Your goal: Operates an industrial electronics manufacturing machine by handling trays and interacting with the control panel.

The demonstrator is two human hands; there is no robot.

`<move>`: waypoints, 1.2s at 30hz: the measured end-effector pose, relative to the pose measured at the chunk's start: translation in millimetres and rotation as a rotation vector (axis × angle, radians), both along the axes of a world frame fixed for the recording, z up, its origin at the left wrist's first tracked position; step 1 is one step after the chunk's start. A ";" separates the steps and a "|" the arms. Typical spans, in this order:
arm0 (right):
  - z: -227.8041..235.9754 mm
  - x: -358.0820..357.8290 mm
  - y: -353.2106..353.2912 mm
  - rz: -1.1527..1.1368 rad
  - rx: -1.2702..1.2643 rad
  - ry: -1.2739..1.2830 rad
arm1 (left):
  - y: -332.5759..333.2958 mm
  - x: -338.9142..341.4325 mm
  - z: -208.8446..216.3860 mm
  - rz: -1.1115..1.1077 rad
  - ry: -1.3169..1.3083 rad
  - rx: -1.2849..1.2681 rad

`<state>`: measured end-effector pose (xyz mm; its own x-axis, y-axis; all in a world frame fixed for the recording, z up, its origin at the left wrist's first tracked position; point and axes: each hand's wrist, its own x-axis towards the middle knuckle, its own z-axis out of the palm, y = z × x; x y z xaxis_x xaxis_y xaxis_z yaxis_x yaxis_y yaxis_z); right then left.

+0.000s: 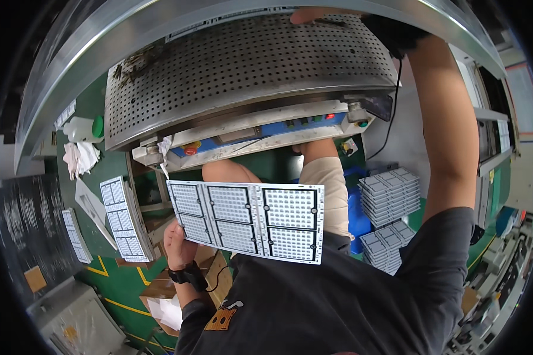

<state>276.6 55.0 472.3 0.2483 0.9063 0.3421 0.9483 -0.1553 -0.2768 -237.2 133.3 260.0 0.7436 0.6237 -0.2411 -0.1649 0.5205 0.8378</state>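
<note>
My left hand is closed on the lower left edge of a white panel of printed circuit boards, divided into blocks of small pads. The panel lies tilted above my lap. My right arm stretches far forward over a perforated metal plate. At the plate's far edge is my right hand, partly hidden behind a metal bar, so its grip cannot be made out. Beside its fingertips, another white panel lies along that far edge, mostly covered by the bar.
Stacks of similar panels stand at the right and left. A curved metal frame crosses above the plate. A blue control strip with a red button runs below it. A white bottle with a green cap and cloths sit left.
</note>
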 end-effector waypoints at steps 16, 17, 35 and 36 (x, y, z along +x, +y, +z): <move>-37.9 -48.6 -65.8 0.139 0.171 -0.114 | 35.0 47.5 90.6 0.048 -0.128 0.305; -33.3 -53.7 -76.0 0.117 0.214 0.182 | 35.9 54.1 97.9 0.070 -0.072 0.302; -39.5 17.8 16.5 -0.020 0.044 0.426 | 228.1 237.2 136.0 0.272 0.260 2.077; -44.7 22.7 20.5 -0.049 0.013 0.354 | 234.4 238.6 127.7 0.315 0.269 2.142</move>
